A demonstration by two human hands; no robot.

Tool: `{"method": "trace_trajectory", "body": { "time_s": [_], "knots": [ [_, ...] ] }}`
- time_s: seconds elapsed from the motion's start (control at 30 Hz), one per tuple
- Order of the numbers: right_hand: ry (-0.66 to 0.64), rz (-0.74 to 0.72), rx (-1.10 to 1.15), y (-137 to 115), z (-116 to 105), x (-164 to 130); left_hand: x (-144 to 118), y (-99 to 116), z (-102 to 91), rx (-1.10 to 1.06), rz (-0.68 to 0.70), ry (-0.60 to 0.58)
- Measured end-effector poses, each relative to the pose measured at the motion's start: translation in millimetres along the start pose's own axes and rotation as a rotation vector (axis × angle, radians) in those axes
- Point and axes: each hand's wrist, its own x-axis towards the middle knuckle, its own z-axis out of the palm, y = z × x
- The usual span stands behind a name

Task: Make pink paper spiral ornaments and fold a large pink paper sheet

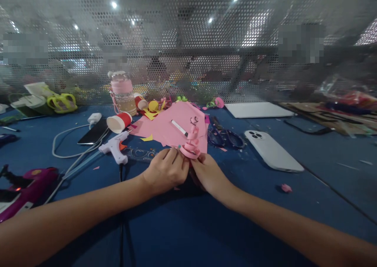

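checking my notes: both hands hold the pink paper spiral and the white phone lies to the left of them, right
Not quite. In the head view both hands, left hand and right hand, do hold the pink paper spiral, but the white phone lies face down to their right, not their left.

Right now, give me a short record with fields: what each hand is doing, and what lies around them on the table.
left hand: fingers pinching the pink paper spiral
right hand: holding the same spiral from the other side
surface: blue table
behind the hands: pink paper sheet with a white marker on it
left of hands: white glue gun, tipped red paper cup
right of hands: scissors, white phone face down
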Motion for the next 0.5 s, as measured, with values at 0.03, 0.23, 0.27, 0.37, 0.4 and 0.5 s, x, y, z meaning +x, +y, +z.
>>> {"method": "trace_trajectory", "body": {
  "time_s": [0.03,0.23,0.27,0.37,0.4,0.5],
  "knots": [
    [0.010,0.005,-0.011,1,0,1,1,0,-0.6,0.001,0.000,-0.007],
    [0.039,0.134,0.018,-2,4,-1,3,2,-1.7,0.000,0.017,-0.017],
    [0.048,0.131,0.046,-2,5,-1,3,2,-1.5,-0.001,0.019,-0.013],
    [0.048,0.075,0.145,2,7,0,2,2,-0.5,-0.011,0.031,-0.004],
    [0.046,0.051,0.169,4,7,0,2,2,-0.1,-0.015,0.036,-0.002],
    [0.037,0.012,0.177,11,7,2,2,2,0.7,-0.035,0.055,0.009]
  ]
}}
